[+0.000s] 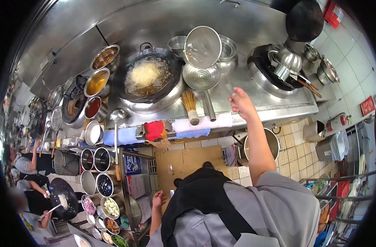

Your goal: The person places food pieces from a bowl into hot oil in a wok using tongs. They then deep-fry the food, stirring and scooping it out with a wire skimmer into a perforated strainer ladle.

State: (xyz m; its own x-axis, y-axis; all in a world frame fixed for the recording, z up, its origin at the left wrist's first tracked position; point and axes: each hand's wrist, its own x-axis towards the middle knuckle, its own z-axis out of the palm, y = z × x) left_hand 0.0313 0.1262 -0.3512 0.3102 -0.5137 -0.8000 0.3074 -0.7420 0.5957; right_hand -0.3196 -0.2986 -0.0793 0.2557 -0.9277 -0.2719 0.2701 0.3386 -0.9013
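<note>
My right hand is stretched over the front of the steel counter, fingers closed around the handle end of a round fine-mesh strainer. The strainer's bowl is above a perforated ladle, partly covering it. To the left, a wok holds bubbling oil with a pale, foamy mass of food in it. My left hand hangs low by my side, its fingers loosely bent and apart, with nothing in it. A bamboo brush lies between the wok and the perforated ladle's handle.
A second wok with a metal kettle-like pot stands at right. Sauce pots and a long-handled ladle line the left. Ingredient bowls stand lower left. A co-worker handles another wok. A large pot sits below the counter.
</note>
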